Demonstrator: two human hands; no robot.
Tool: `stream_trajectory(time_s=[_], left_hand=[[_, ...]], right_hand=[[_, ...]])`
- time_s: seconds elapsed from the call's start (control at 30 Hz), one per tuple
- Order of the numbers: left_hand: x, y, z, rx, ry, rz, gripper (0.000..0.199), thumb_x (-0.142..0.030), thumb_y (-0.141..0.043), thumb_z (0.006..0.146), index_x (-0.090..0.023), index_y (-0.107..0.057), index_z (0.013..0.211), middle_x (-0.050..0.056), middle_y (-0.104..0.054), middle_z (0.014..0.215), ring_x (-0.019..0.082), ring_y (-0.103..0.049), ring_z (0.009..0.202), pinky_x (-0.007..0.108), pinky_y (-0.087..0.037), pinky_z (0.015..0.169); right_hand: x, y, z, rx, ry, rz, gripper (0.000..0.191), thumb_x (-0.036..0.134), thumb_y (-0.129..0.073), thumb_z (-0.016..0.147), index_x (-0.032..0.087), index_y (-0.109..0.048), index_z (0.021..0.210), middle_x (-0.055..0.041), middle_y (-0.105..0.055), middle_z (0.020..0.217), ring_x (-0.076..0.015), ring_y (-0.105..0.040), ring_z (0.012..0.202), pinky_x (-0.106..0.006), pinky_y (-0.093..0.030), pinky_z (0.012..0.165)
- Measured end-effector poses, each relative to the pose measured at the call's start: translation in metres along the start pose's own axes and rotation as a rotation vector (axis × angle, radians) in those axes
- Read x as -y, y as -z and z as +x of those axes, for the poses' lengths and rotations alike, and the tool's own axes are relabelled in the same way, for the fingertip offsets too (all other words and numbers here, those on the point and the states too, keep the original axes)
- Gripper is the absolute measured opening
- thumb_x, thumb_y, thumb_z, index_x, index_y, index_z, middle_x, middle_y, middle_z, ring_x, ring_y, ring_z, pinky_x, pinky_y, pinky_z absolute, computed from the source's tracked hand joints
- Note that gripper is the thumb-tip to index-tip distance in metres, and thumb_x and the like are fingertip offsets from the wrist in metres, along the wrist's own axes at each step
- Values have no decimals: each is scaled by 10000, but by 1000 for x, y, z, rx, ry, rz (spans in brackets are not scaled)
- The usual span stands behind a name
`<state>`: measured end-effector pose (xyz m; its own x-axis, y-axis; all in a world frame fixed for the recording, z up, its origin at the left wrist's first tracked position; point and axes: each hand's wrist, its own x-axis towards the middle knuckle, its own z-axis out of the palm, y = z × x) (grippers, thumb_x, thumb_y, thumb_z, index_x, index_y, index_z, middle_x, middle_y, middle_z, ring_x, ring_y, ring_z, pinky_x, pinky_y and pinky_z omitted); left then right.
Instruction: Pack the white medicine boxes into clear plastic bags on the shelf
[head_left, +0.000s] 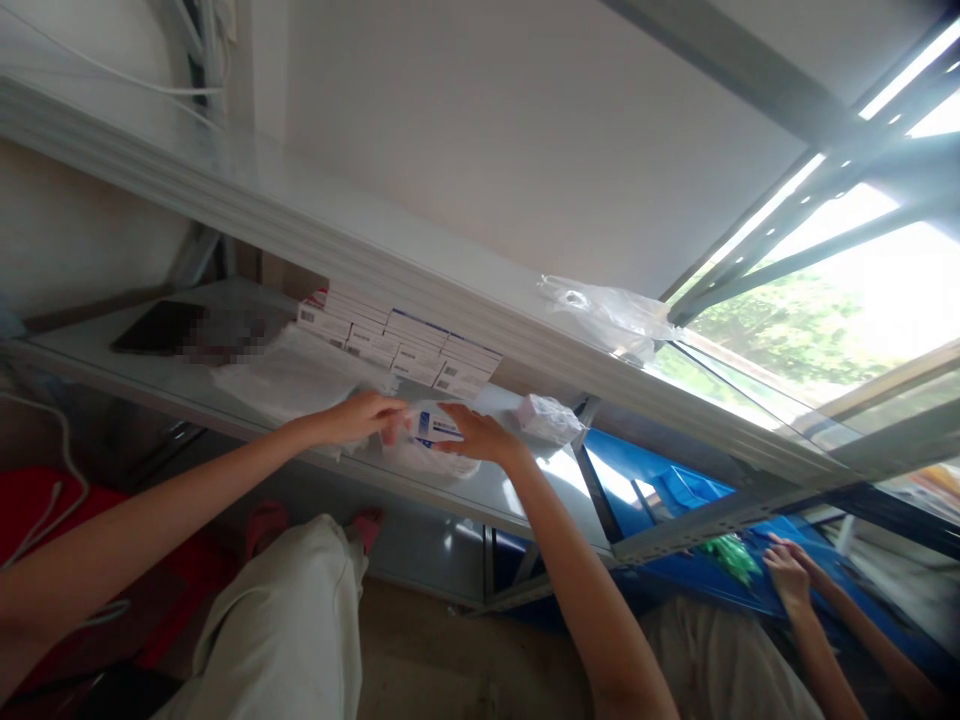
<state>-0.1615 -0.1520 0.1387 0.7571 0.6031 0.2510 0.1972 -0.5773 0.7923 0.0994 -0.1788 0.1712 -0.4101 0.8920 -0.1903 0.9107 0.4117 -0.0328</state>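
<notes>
On the middle shelf, a small white box with blue print sits within or on a clear plastic bag; I cannot tell exactly which. My right hand grips the box from its right side, thumb and fingers spread along it. At the box's left, the fingers of my left hand are pinched together on the plastic of the bag. Behind my hands stand stacked white boxes with printed labels. Thin white plastic bags lie left of them.
A wrapped pack lies to the right on the same shelf. Overhead runs the upper shelf's edge, with a clear bag on it. A dark flat object lies far left. At right, another person's hands are near blue bins.
</notes>
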Motion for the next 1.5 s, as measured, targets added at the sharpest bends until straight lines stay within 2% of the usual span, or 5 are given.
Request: stream_trajectory(time_s=[0.23,0.47,0.97,1.3,1.5], left_hand=[[-10,23,16,-137,-93,-126,343,-445,-555,903,-133,-693,872,58,-680,893,194,-620,897,290,-462,847],[-5,22,27,-237,-127,-193,350,-467,-615,842,-140,-734,883,85,-566,1044,226,-554,1067,310,-459,895],[-4,24,39,-270,-1,-413,396,-509,-682,766,-135,-655,894,99,-689,1017,242,-594,1023,339,-411,936],[3,23,53,-314,-29,-325,380,-538,-591,805,-159,-558,802,47,-628,883,193,-572,891,290,-412,842],[6,-16,86,-260,-62,-139,375,-424,-658,776,-126,-605,998,56,-644,887,177,-571,802,274,-424,747]], right_hand=[[-22,15,-42,6,-2,-65,713,251,-875,596,338,-617,1256,-36,-720,918,-310,-636,967,-424,-369,935],[-13,-9,-41,-30,6,-353,133,144,-601,865,178,-725,834,-136,-681,938,-298,-592,983,-443,-336,933],[-36,-5,-46,-482,94,1015,331,572,-536,833,252,-471,887,38,-524,666,-167,-550,699,-324,-451,765],[-48,0,-53,-827,-13,831,222,398,-637,767,226,-633,907,-38,-657,889,-212,-611,880,-383,-458,887],[-45,-15,-25,-851,-24,1004,271,445,-627,771,230,-619,937,-56,-668,958,-212,-615,907,-385,-465,908]])
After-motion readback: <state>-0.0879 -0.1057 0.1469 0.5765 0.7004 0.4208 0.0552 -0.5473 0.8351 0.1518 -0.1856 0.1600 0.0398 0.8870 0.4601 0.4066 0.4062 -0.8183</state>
